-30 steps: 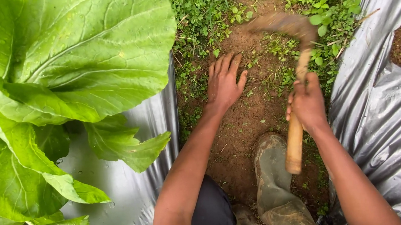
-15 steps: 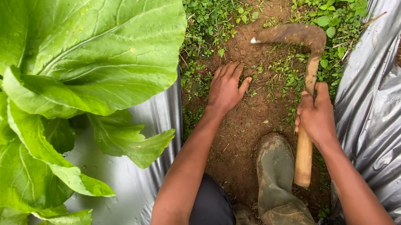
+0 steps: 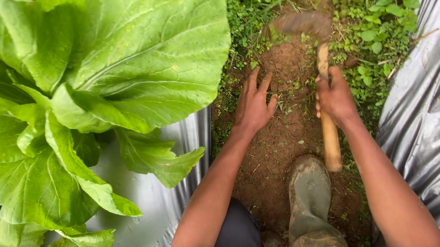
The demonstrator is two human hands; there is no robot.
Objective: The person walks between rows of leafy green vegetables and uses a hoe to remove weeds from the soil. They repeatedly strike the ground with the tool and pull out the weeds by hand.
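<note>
At 9 o'clock a leafy plant (image 3: 91, 96) overhangs grey sheeting (image 3: 148, 194). The left hand (image 3: 253, 105) lies flat and open on the soil (image 3: 282, 150); best kept clear of the blade. The right hand (image 3: 335, 97) clasps the hoe (image 3: 327, 112). Its handle runs 6 to 12 o'clock, the blurred blade, apparently turned toward 9, among weeds (image 3: 376, 22). Short chops suit.

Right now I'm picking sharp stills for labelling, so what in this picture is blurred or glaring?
Head view: the hoe's dark metal blade is smeared by motion; its pale wooden handle in the right hand is sharper; the silver plastic mulch sheet shows soft sheen, not blown out; the large green leaves are crisp under even daylight.
</note>
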